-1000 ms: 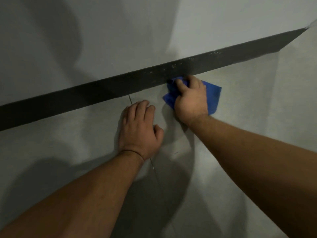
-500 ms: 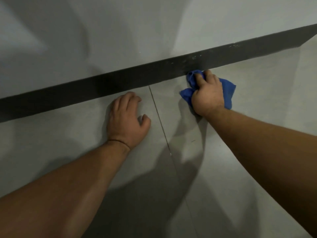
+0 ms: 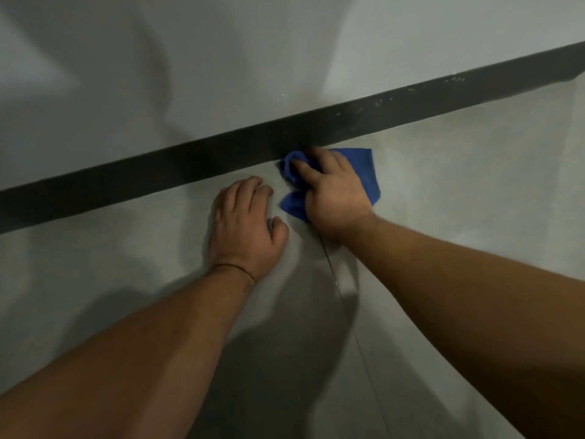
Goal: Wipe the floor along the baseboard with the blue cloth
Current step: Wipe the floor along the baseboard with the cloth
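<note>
A crumpled blue cloth [image 3: 368,172] lies on the grey floor [image 3: 459,185], its far edge against the dark baseboard [image 3: 221,156]. My right hand [image 3: 332,194] presses down on the cloth with fingers curled into its folds, fingertips close to the baseboard. My left hand [image 3: 247,226] rests flat on the floor just left of the cloth, fingers bent, holding nothing. A thin cord circles the left wrist.
The dark baseboard runs diagonally from lower left to upper right below a pale grey wall [image 3: 221,58]. A tile joint [image 3: 342,286] runs along the floor from under my right hand toward me. Shadows of my arms fall on the floor.
My right hand with the cloth has slid left along the baseboard, closing the gap to my left hand. The tile joint now lies under the right hand.
</note>
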